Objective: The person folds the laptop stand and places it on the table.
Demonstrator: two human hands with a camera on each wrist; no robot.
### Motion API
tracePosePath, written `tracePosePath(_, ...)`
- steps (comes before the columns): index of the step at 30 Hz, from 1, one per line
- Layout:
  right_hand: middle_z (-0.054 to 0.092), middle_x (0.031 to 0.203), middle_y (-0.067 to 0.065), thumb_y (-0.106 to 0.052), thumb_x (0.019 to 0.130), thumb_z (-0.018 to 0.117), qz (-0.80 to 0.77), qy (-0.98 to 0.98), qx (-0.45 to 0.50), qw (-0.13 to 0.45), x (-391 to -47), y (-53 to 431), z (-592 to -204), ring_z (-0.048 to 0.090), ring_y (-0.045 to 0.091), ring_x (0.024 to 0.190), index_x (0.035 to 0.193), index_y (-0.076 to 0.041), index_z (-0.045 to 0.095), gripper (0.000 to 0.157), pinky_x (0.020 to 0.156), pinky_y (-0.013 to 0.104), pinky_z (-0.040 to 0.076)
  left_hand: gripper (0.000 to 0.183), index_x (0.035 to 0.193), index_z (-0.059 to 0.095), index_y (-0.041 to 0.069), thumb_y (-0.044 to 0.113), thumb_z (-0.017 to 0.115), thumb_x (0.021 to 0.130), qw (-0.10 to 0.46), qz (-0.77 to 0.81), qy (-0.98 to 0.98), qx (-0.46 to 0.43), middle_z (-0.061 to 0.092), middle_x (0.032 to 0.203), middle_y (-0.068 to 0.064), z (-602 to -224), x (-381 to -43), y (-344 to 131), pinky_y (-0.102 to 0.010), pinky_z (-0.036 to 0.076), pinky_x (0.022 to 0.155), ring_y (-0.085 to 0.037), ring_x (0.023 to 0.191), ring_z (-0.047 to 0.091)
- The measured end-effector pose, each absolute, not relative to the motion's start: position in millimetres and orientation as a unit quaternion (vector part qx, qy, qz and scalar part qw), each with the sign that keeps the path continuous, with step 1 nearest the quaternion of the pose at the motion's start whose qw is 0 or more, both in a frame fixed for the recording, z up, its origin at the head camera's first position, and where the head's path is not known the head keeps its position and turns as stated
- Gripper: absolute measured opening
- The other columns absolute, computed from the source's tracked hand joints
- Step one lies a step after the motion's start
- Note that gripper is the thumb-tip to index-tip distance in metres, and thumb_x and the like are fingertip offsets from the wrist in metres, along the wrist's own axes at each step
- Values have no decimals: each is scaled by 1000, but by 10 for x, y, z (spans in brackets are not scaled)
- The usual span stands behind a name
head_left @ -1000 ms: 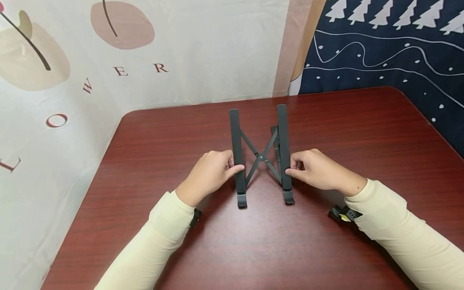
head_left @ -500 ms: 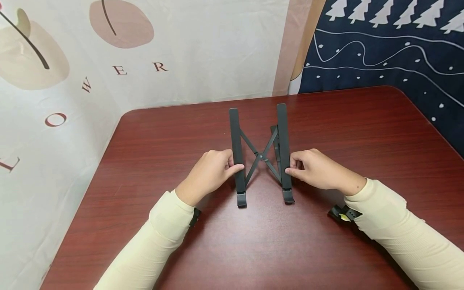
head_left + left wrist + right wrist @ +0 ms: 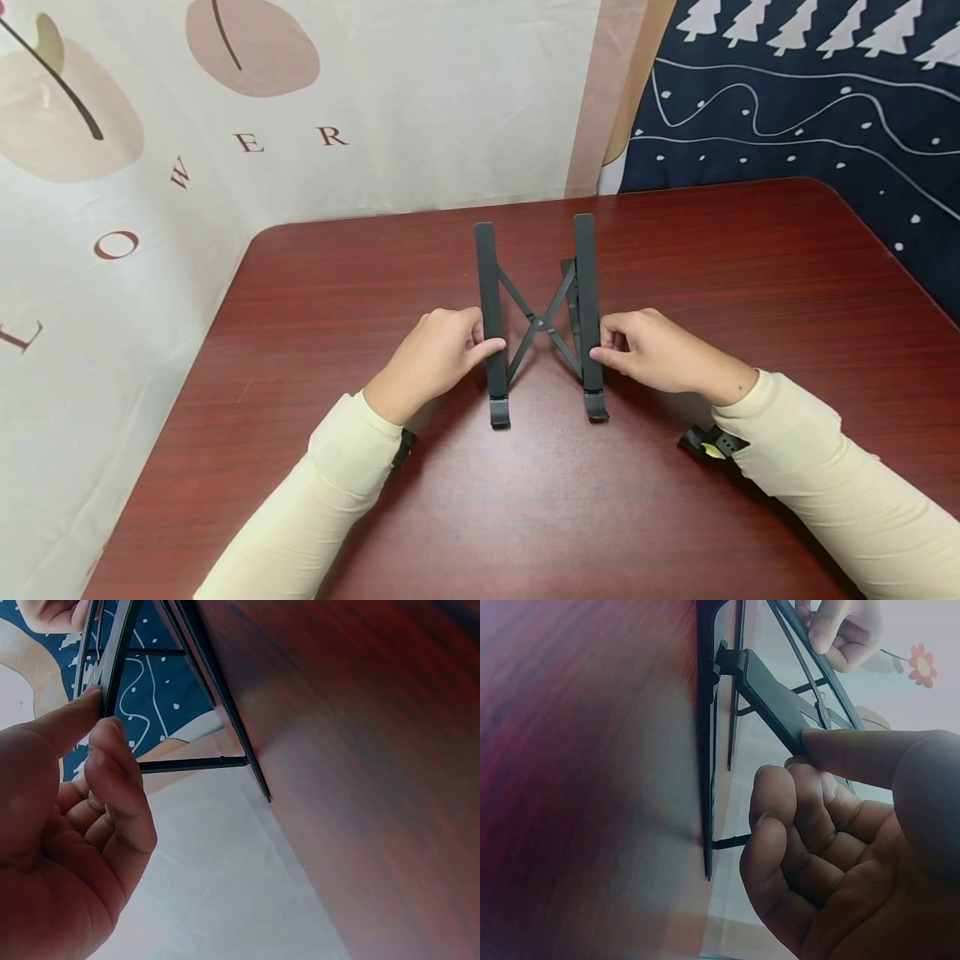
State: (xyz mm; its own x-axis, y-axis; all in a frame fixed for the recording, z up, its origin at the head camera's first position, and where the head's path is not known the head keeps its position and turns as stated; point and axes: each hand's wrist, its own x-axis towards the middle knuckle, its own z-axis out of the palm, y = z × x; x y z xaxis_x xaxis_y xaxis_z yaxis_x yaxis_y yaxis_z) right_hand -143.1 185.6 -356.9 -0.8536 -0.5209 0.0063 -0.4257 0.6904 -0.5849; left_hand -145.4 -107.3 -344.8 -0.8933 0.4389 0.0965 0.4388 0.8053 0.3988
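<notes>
A black folding laptop stand (image 3: 587, 292) stands unfolded on the table, its two long top bars linked by an X-shaped brace. My left hand (image 3: 435, 354) pinches the left bar, thumb on top and curled fingers at its outer side. On the opposite side my right hand (image 3: 660, 350) pinches the right bar in the same way. The left wrist view shows the thumb and forefinger of my left hand (image 3: 90, 802) on the bar. In the right wrist view, the stand's arm (image 3: 772, 697) slopes up from its base rail between thumb and fingers.
The reddish-brown wooden table (image 3: 480, 517) surrounds the stand. Behind it hang a pale printed cloth (image 3: 450, 100) with letters and a dark blue cloth (image 3: 780, 108) with white trees. A black wrist strap (image 3: 712, 442) is under the right cuff.
</notes>
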Motion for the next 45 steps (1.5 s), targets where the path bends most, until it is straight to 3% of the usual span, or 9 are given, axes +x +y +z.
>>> tracePosePath(37,50,61,-7,-15,93,71,-288,920,-259,65,-1409,1815,-3569,43,5,54,73,-15,57,24,53,23,37,33,74,56,12,33,74,91,8,216,952,219,48,53,4,-3446,-1453,-1067,-23,33,48,-8,47,40)
tracePosePath(45,48,58,-7,-22,95,69,-277,926,-246,77,-1407,1816,-3529,42,6,51,71,-18,59,26,52,24,36,35,75,56,16,43,71,92,3,172,965,199,49,53,5,-3428,-1430,-1074,-27,34,47,-12,47,46)
